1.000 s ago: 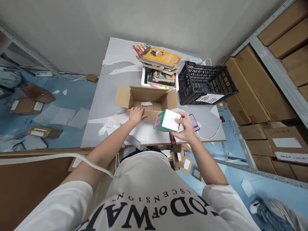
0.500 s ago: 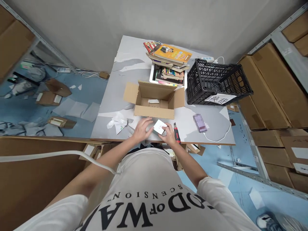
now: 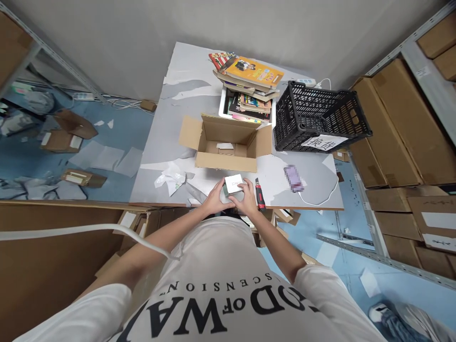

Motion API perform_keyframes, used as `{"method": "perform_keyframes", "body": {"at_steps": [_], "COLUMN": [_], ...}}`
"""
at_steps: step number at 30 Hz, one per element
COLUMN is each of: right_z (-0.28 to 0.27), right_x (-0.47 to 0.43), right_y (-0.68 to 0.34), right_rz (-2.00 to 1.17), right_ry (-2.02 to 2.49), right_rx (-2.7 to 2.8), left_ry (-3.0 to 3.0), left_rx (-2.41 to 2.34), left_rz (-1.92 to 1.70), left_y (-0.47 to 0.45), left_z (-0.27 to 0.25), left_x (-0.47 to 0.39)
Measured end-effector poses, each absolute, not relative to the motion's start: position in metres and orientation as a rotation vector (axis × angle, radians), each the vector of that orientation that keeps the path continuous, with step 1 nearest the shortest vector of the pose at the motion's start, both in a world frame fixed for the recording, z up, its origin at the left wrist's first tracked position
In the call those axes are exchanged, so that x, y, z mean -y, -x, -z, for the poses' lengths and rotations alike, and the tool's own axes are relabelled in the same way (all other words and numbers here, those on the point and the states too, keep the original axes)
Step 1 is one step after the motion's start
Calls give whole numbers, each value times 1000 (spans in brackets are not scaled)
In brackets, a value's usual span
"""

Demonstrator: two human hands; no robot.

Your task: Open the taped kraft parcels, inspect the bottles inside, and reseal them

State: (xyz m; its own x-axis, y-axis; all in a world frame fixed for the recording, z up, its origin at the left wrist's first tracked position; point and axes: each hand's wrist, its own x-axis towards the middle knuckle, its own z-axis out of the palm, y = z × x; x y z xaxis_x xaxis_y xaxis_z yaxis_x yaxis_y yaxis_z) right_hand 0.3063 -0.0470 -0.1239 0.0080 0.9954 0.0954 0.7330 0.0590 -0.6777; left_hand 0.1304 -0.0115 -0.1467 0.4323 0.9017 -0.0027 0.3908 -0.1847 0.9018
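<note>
Close to the table's front edge, a small white box [image 3: 233, 183] with faint print on its top and greenish sides is held between both hands. My left hand [image 3: 215, 198] is closed along its left side, and my right hand [image 3: 247, 199] grips it from the right, a finger on the top. Just beyond lies an open cardboard box [image 3: 225, 162] with its side flaps spread out; a white slip [image 3: 224, 146] shows inside. A red and black utility knife [image 3: 260, 194] rests right of my right hand. Crumpled white plastic [image 3: 171, 177] lies to the left.
Behind the carton, books [image 3: 252, 71] are piled on a white tray [image 3: 223, 105]. A black plastic crate [image 3: 320, 118] with a handwritten paper stands at right. A phone [image 3: 293, 178] lies with its white cable [image 3: 322, 204]. Shelves of cartons [image 3: 392, 137] flank the table.
My left hand has closed onto the white box, which it was apart from before. The box has turned and shifted slightly left, now held by both hands. The view has shifted a little.
</note>
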Motion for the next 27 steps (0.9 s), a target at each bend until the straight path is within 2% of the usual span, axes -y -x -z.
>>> {"method": "perform_keyframes", "body": {"at_steps": [3,8,16,24,27], "right_z": [116,103,76,49,50], "right_x": [52,38,3,-3,-6], "right_y": [-314,-321,-314,-284,-292], "right_rz": [-685,-473,-640,-394,-495], "right_ry": [1696,1727,1732,1826,1838], "right_rx": [1829,2063,2418,2773,2689], "left_ry": [-1796,-1782,-1715,-1699,-1710], "left_rx": [-1111,-1234,-1333,-1265,-1240], "left_rz": [-687,-732,-798,-881,-905], "left_y": [-131,-148,-163,-162,-159], "left_z": [146,142,142,147,147], "left_x": [3,-2,5,4,4]}}
